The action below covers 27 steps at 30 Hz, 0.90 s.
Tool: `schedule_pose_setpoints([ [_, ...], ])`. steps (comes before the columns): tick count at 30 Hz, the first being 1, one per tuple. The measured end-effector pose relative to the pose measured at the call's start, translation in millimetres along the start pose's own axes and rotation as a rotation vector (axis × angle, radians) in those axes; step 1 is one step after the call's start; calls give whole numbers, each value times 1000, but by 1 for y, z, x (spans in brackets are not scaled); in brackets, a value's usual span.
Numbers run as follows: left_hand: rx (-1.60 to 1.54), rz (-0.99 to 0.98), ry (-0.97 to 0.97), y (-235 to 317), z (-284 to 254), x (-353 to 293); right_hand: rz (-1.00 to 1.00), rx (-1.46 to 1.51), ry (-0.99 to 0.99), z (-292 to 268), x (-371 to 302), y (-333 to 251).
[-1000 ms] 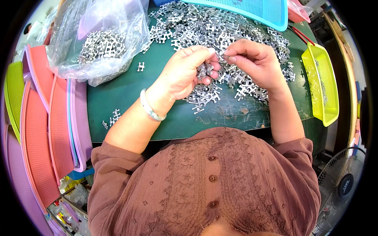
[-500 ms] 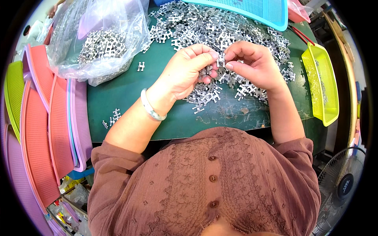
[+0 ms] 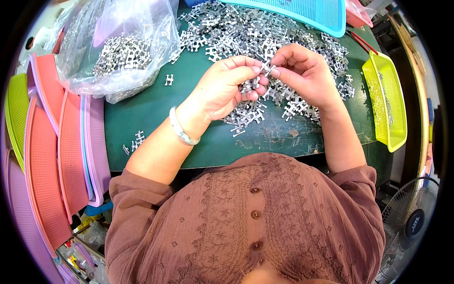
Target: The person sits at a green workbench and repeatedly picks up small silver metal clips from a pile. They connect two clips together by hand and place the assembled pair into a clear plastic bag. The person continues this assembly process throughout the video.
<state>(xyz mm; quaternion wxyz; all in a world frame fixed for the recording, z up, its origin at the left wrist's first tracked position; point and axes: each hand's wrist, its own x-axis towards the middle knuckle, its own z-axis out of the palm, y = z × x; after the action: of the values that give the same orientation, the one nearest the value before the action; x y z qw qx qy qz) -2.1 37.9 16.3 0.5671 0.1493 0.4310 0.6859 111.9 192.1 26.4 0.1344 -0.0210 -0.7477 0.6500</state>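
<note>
A small silver H-shaped metal part is pinched between my two hands, over the near side of a big heap of like parts. My left hand, with a pale bangle at its wrist, grips it between thumb and forefinger. More of these metal parts lie in its curled fingers. Thumb and forefinger of my right hand close on the other side of the same part. The fingers hide some of its shape.
A clear plastic bag of metal parts stands at left, beside stacked pink and purple baskets. A few loose parts lie on the green table. A blue basket sits behind the heap, a yellow-green basket at right, a fan below.
The metal part between my fingers has turned from upright to slanted. My right hand has shifted slightly up, and my left fingers have shifted a little, showing more of the parts inside them.
</note>
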Motion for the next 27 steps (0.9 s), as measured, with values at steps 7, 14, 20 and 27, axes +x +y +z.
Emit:
schedule_pose_setpoints([
  [7,20,10,11,1,-2,-1,-256,-144,-58,-5,4,7],
  [14,197,250,58,-2,1,-2,-269,-215,21,-8,4,5],
  [20,145,219,50,-1,2,0,-211,-481,108,-21,5,7],
  [27,-237,99,4,3,-10,5,-167,-780,-19,-28,4,3],
])
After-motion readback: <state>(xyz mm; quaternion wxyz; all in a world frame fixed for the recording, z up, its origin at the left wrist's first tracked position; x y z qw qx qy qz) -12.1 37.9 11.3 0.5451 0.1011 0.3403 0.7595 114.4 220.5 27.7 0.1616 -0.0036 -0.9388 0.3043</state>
